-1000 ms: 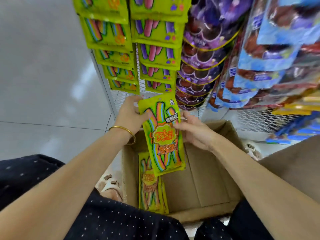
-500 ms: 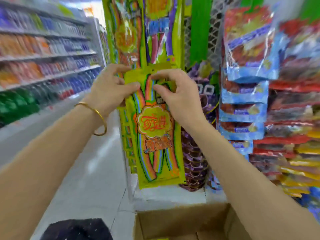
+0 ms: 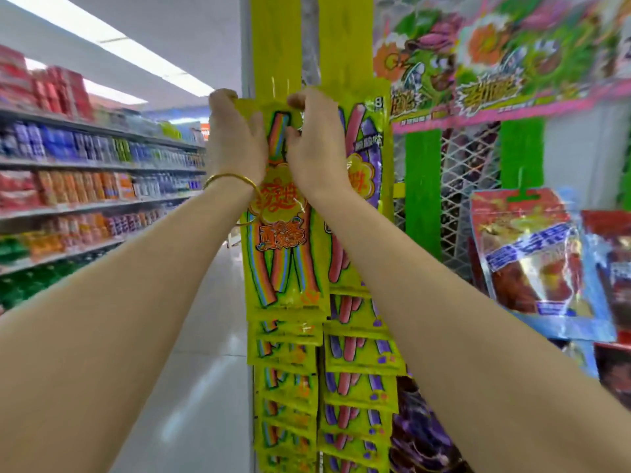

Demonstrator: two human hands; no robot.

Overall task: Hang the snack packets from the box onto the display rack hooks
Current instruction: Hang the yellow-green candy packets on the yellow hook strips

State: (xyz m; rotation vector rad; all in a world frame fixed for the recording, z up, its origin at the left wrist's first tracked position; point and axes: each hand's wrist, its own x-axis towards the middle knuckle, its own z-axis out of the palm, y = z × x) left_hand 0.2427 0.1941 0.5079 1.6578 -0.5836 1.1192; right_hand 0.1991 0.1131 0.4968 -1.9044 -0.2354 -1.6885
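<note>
Two arms extend up and forward at the centre. The left hand and right hand, side by side, hold the top edge of a packet, which hangs in front of a rack strip. Below the packet, a column of packets runs down the strip. A second column hangs just to its right, partly behind the right arm. Shelves line the far left, across the floor. Mesh stands behind on the right, with bags hanging before it.

I look down a shop aisle. Long store shelves hold blurred bottles and packets. Above the shelves run bright ceiling light strips; beside them lies glossy white floor.
</note>
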